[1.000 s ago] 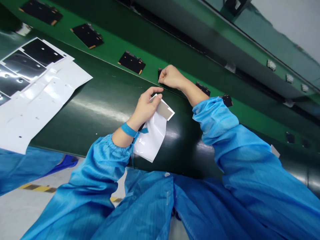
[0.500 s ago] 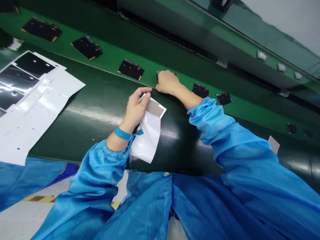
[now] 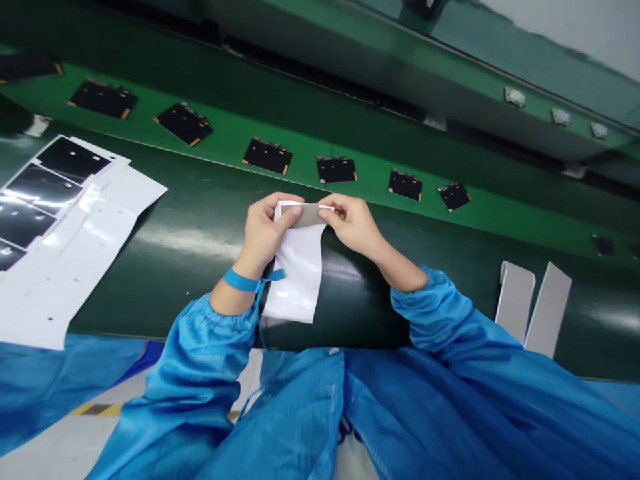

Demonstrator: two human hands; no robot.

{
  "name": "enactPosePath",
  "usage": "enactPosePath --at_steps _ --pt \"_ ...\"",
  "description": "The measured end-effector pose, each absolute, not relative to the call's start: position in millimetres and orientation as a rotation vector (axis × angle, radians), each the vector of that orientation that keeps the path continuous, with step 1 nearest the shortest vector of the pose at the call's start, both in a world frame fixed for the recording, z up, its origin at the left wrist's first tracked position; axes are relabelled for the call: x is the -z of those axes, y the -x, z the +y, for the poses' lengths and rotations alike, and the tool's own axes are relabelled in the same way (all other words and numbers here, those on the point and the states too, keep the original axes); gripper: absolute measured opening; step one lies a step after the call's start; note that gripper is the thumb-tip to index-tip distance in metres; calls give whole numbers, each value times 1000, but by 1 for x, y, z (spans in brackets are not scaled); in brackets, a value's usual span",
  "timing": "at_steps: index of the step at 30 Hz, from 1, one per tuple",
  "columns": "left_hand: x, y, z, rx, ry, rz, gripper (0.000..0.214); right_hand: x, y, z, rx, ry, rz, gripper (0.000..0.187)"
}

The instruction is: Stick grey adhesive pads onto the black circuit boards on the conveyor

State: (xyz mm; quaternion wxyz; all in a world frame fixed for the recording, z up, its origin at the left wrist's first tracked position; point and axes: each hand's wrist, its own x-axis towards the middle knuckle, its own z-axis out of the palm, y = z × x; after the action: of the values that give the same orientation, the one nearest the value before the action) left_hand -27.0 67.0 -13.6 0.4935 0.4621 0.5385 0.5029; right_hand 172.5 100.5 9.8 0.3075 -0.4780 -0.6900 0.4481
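A white backing sheet [image 3: 299, 273] with a grey patch [image 3: 309, 215] along its top hangs between my hands above the dark green work surface. My left hand [image 3: 267, 230] pinches its upper left corner between thumb and fingers, a blue band round that wrist. At the upper right corner, my right hand [image 3: 353, 223] is closed on the sheet's edge with thumb and forefinger. Just beyond the hands, a flat black board [image 3: 337, 170] with small orange tabs lies on the green strip.
More black boards lie spaced along the strip, including one to the left [image 3: 267, 157] and one to the right [image 3: 405, 185]. White sheets [image 3: 95, 253] with black film panels [image 3: 73, 159] spread at left. Two pale grey curved pieces [image 3: 517, 300] stand at right.
My right hand has come back from the board on the strip to the sheet and now grips its right corner. The board there is uncovered. The view has shifted slightly.
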Motion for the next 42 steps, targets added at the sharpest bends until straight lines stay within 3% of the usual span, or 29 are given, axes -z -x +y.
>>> enactPosePath --at_steps 4,9,13,17,23,27,32,36,42 --pt "11 26 67 -1232 -1144 1364 28 -4 -176 97 -1201 1269 -1771 18" --pt "8 26 68 -1186 -1060 1237 47 -2 -182 96 -1159 1293 -1736 17" --pt "8 27 68 -1180 -1052 1261 35 0 -187 98 -1222 1234 -1727 19" --pt "9 28 68 -1209 -1091 1328 48 2 -187 93 -1227 1218 -1710 23" --pt "7 26 67 -1145 -1065 1253 34 -5 -191 97 -1301 1191 -1767 26" --pt "7 26 67 -1112 -1109 1256 32 -14 -196 106 -1373 1166 -1881 20" --pt "8 25 66 -1082 -1092 1235 33 -20 -194 104 -1227 1238 -1981 6" --pt "7 24 66 -1067 -1079 1231 32 -20 -194 101 -1121 1201 -2034 6" --pt "8 24 66 -1047 -1077 1243 31 -12 -200 109 -1231 1243 -1781 12"
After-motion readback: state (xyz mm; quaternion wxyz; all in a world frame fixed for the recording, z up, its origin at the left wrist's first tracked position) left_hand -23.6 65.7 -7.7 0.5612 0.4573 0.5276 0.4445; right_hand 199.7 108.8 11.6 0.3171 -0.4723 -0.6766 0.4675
